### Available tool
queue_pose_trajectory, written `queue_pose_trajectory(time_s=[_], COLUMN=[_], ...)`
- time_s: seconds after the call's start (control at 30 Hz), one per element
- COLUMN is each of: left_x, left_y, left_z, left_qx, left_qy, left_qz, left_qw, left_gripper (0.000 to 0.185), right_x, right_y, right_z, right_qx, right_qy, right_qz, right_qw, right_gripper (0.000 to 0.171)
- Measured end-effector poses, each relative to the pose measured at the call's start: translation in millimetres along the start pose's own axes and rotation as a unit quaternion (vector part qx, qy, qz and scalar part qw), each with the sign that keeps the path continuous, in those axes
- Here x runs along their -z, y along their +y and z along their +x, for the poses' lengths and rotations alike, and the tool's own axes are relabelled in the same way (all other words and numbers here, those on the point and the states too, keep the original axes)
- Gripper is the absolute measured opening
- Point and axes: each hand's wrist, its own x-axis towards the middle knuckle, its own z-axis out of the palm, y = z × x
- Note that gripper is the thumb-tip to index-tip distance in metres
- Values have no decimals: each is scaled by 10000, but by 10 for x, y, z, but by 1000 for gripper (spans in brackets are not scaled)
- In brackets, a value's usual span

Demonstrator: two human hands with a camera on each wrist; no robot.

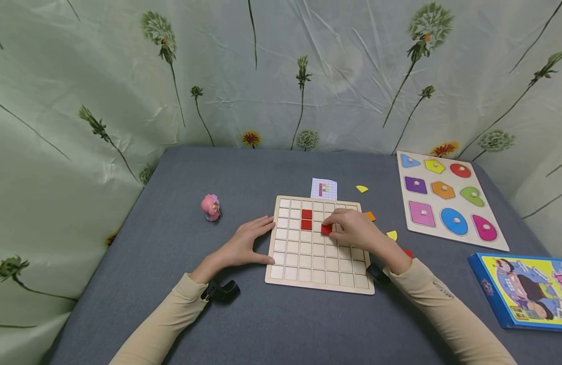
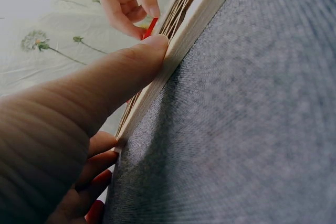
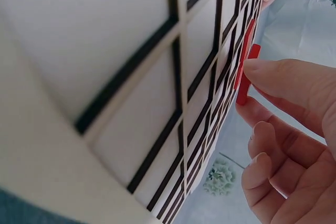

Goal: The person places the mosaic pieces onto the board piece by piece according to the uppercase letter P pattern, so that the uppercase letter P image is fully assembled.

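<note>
A wooden grid board (image 1: 317,276) with pale square cells lies on the table. Two red square tiles (image 1: 306,224) sit one above the other in its upper part. Between thumb and finger, my right hand (image 1: 355,229) pinches another red square tile (image 1: 326,229), close over the board just right of those two. In the right wrist view, that held tile (image 3: 248,77) is seen edge-on between the fingertips. Along the board's left edge rests my left hand (image 1: 245,243), thumb and fingers spread apart. The left wrist view shows its thumb (image 2: 126,72) on the wooden rim.
Behind the board lies a pattern card (image 1: 324,188). Yellow pieces (image 1: 362,188), an orange piece (image 1: 370,216) and a red piece (image 1: 407,253) are scattered to its right. Farther right are a knobbed shape puzzle (image 1: 449,200) and a blue box (image 1: 522,291). A pink figurine (image 1: 211,207) stands left.
</note>
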Motion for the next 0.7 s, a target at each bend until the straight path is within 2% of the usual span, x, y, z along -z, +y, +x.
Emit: queue_pose_trajectory(time_s=[0.7], left_x=[-22], left_y=[-34], left_z=[0], left_qx=[-58], left_qy=[71], left_qz=[24], left_qw=[10000], left_gripper=[89], right_x=[-89], right_y=[-100], right_z=[88], right_qx=[236], right_qy=[-31], right_qz=[-112], right_qw=[9997], right_gripper=[20])
